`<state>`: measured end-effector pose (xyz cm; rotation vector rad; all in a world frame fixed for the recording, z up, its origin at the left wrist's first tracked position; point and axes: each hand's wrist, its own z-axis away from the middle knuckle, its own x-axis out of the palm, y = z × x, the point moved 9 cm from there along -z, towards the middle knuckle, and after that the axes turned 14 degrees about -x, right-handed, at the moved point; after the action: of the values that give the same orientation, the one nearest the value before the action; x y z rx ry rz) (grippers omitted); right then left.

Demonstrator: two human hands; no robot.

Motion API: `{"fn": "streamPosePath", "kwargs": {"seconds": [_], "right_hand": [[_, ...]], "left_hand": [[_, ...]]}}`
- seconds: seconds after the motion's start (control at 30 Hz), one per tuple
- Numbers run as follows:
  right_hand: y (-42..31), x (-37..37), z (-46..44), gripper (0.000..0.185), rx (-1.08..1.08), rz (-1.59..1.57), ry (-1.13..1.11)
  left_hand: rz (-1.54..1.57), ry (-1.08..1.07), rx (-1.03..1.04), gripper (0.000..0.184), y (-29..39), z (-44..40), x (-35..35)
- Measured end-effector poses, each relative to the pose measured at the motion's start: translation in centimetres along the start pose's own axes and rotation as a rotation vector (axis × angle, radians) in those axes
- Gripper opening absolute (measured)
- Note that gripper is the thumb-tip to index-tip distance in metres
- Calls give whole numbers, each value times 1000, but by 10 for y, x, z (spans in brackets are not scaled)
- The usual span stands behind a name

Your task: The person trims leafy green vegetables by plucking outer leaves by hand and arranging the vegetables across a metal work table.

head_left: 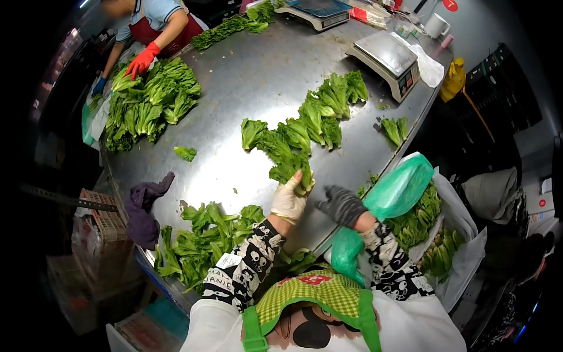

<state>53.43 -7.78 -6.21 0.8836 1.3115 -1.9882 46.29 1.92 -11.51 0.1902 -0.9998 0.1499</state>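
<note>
My left hand (288, 200), in a pale glove, is closed around the base of a green lettuce head (286, 166), its leaves pointing away from me. To its right, my right hand (342, 206) in a dark grey glove is held above the table's near edge. Its fingers look parted and empty, though slightly blurred. Beyond my left hand, several lettuce heads (314, 117) lie in a rough diagonal row on the metal table (220, 97). Loose lettuce leaves (205, 243) are heaped beside my left forearm.
Green plastic (402, 188) partly covers a lined container of lettuce (440, 252) at right. A scale (387, 56) stands at the far right, another scale (316, 13) at the back. Across the table, a person's red-gloved hand (142, 61) touches piled lettuce (152, 100). A purple cloth (143, 208) hangs at left.
</note>
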Motion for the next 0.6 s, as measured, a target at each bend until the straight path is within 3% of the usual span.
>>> {"fn": "streamPosePath", "kwargs": {"seconds": [0.1, 0.2, 0.3, 0.37, 0.47, 0.53, 0.6], "right_hand": [[19, -22, -3, 88, 60, -668, 300], [18, -24, -28, 107, -35, -522, 254], [38, -18, -43, 100, -1, -488, 263], [49, -20, -44, 91, -43, -886, 530], [57, -28, -51, 83, -135, -985, 699], [54, -45, -49, 79, -171, -822, 662], [48, -68, -45, 77, -227, -587, 642]], "left_hand": [[-104, -21, 0, 44, -16, -17, -3], [-269, 9, -24, 48, -33, -25, 14], [-209, -16, -100, 49, -35, -15, 47], [-332, 17, -102, 48, -28, -31, 40], [-395, 28, -143, 46, -28, -41, 41], [-413, -43, -179, 47, -27, -42, 55], [-630, 159, -38, 50, -10, -27, 69]]}}
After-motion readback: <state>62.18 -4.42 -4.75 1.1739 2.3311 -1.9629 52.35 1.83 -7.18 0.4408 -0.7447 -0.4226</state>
